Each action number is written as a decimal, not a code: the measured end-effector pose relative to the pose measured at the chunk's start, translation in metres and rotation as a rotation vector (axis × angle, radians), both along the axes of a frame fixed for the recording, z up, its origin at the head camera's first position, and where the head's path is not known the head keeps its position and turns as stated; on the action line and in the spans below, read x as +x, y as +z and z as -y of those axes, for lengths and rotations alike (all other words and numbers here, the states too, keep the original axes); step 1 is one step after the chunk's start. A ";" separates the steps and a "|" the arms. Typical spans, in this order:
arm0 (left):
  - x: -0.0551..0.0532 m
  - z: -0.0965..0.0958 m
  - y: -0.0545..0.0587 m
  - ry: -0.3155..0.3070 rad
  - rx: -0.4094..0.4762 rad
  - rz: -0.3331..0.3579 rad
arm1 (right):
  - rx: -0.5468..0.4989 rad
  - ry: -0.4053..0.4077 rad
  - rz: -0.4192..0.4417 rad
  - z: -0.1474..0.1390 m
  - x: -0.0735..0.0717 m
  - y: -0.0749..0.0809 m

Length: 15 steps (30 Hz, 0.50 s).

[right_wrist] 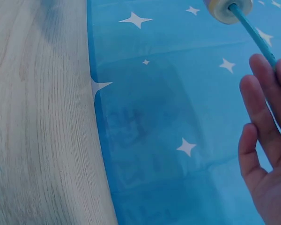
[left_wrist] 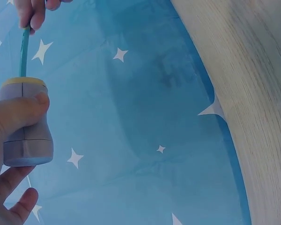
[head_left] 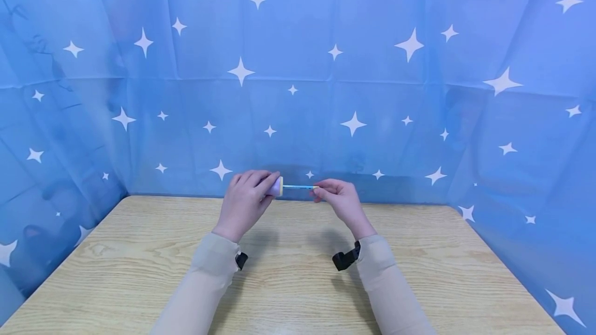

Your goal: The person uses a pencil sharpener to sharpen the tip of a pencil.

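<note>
My left hand point(head_left: 244, 201) grips a pale lavender pencil sharpener point(left_wrist: 30, 149) with a yellow rim, its thumb lying across the body in the left wrist view. A thin blue pencil point(head_left: 298, 187) sticks out of the round hole in the sharpener's end. My right hand point(head_left: 343, 201) pinches the pencil's outer end between thumb and index finger. In the right wrist view its other fingers point(right_wrist: 254, 96) are spread apart from the pencil. Sharpener and pencil are held level above the far edge of the table; the pencil's inner end is hidden inside the hole.
A light wood-grain table point(head_left: 298, 273) spreads out under both forearms. Behind and at the sides hangs a blue curtain point(head_left: 298, 107) with white stars, close to the table's far edge. Each wrist wears a black strapped device point(head_left: 345, 258).
</note>
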<state>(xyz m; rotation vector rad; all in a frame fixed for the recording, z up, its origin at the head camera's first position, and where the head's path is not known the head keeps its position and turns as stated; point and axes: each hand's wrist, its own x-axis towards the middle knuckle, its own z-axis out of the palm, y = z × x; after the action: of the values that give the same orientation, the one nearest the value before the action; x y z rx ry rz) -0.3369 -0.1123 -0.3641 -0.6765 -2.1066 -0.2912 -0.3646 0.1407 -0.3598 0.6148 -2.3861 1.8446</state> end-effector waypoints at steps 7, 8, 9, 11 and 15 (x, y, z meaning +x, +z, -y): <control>0.000 -0.002 -0.001 -0.010 0.002 0.003 | 0.010 -0.016 -0.041 0.004 0.013 0.009; 0.000 -0.003 -0.001 -0.013 0.003 0.003 | 0.001 -0.015 -0.043 0.005 0.013 0.008; 0.000 -0.003 -0.001 -0.015 0.003 0.002 | -0.009 -0.016 -0.039 0.005 0.013 0.008; 0.000 -0.004 -0.001 -0.019 0.003 0.000 | -0.024 -0.016 -0.035 0.005 0.012 0.007; 0.000 -0.004 -0.002 -0.015 -0.001 -0.001 | -0.050 -0.011 -0.034 0.004 0.012 0.006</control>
<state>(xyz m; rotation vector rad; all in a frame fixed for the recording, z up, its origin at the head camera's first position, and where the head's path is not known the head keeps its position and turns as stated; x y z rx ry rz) -0.3364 -0.1079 -0.3661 -0.6931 -2.1015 -0.2983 -0.3529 0.1362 -0.3542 0.6211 -2.3098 1.8682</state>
